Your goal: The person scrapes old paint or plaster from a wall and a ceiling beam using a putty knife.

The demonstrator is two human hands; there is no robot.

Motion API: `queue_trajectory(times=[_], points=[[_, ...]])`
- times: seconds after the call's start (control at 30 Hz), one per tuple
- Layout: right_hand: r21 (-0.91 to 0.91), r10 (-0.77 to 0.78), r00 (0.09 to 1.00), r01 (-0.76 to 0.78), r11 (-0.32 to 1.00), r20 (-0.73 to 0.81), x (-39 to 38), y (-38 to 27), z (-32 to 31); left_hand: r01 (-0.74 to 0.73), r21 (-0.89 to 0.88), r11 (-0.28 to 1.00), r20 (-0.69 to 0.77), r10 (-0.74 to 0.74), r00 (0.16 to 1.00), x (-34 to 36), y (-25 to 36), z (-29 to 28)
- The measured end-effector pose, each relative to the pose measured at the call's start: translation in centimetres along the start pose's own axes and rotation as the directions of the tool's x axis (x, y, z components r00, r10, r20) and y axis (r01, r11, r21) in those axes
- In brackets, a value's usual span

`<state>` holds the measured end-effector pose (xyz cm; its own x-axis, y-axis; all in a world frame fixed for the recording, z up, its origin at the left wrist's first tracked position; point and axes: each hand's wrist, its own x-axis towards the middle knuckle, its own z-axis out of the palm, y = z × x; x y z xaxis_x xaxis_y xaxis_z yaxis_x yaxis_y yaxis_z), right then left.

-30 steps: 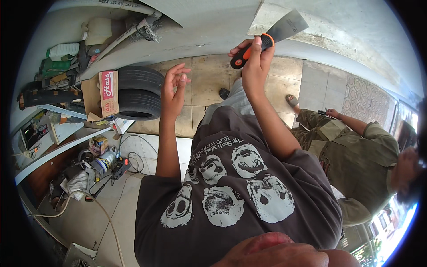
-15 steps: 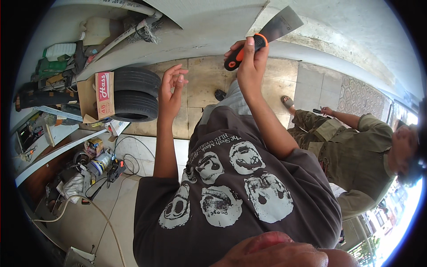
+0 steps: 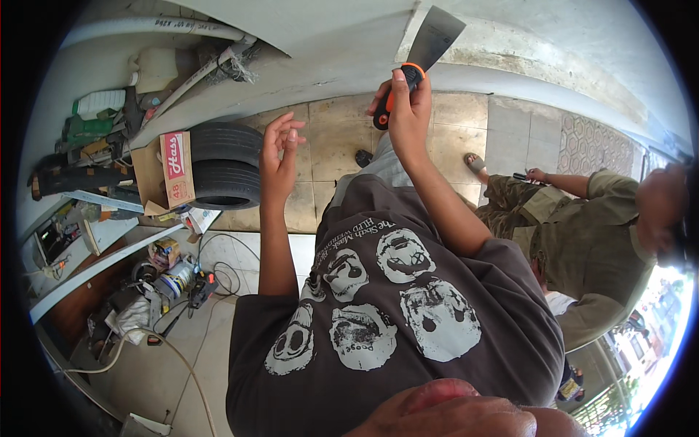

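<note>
My right hand [image 3: 409, 116] is wrapped round the black-and-orange handle of a putty knife [image 3: 435, 35], thumb pressed along the grip. Its broad metal blade points up and slightly right, in front of a pale wall with a rough patch [image 3: 495, 62]; whether it touches the wall I cannot tell. Off to the left, my left hand [image 3: 279, 149] is raised in the air with its fingers apart and a little bent, holding nothing. The nearest things to it are two stacked black tires [image 3: 229, 171].
A cardboard box [image 3: 177, 169] stands beside the tires. Pipes [image 3: 182, 28], jugs [image 3: 156, 69] and bottles crowd the left wall. Cables and tools [image 3: 171, 280] lie on the tiled floor at lower left. Close on my right is another person [image 3: 582, 233], holding a small dark object.
The putty knife has turned more upright, its blade swinging left, with my right hand still round the handle. My left hand has barely moved.
</note>
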<state>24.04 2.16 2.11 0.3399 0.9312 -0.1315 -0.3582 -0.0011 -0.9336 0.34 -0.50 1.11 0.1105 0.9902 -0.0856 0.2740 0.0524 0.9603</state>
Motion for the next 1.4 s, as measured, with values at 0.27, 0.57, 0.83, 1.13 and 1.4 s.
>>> queue_trajectory(times=[0.27, 0.57, 0.83, 1.13, 1.4], points=[[-0.205, 0.021, 0.991, -0.047, 0.978, -0.129, 0.2, 4.4, -4.6, 0.010, 0.027, 1.000, 0.000, -0.010, 1.000, -0.1, -0.1, -0.6], [-0.191, -0.220, 0.975, 0.214, 0.958, -0.008, 1.2, 7.4, -5.9, -0.010, -0.007, 1.000, -0.012, 0.010, 1.000, -0.1, 0.8, -0.5], [-0.037, 0.008, 0.991, -0.003, 0.999, 0.134, 5.7, 3.2, -10.3, 0.003, 0.075, 0.997, -0.143, 0.008, 0.990, -1.9, 0.5, -3.2], [-0.318, -0.035, 0.993, 0.068, 0.945, 0.110, 10.4, 3.8, -12.1, 0.078, 0.180, 0.981, -0.207, -0.040, 0.977, -0.5, 2.2, -2.3], [-0.289, -0.036, 0.997, 0.052, 0.956, 0.061, 9.8, 4.9, -11.0, 0.056, 0.200, 0.978, -0.180, -0.020, 0.984, 2.0, 3.8, -0.1]])
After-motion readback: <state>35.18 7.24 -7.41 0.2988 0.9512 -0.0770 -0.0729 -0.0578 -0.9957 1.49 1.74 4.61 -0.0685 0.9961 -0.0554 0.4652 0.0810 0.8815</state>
